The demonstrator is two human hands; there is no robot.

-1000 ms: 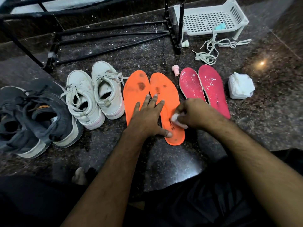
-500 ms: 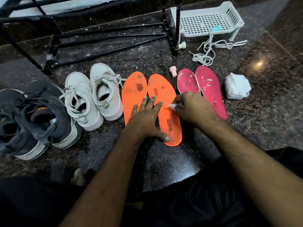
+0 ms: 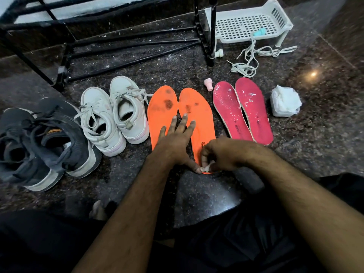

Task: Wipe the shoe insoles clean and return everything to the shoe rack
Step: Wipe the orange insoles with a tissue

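Dark sneakers [image 3: 39, 142] and white sneakers [image 3: 114, 115] sit left. The left hand [image 3: 175, 142] lies flat, fingers spread, across both orange insoles [image 3: 199, 117]. The right hand [image 3: 220, 154] pinches a small white wipe [image 3: 206, 169] against the right one's heel. Pink insoles [image 3: 244, 111] lie beyond.

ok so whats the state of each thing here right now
left hand: flat on orange insoles
right hand: pinching white wipe at heel
orange insoles: dark stains at toe ends
pink insoles: white flecks
white sneakers: laced, no insoles visible
loose laces: tangled on floor
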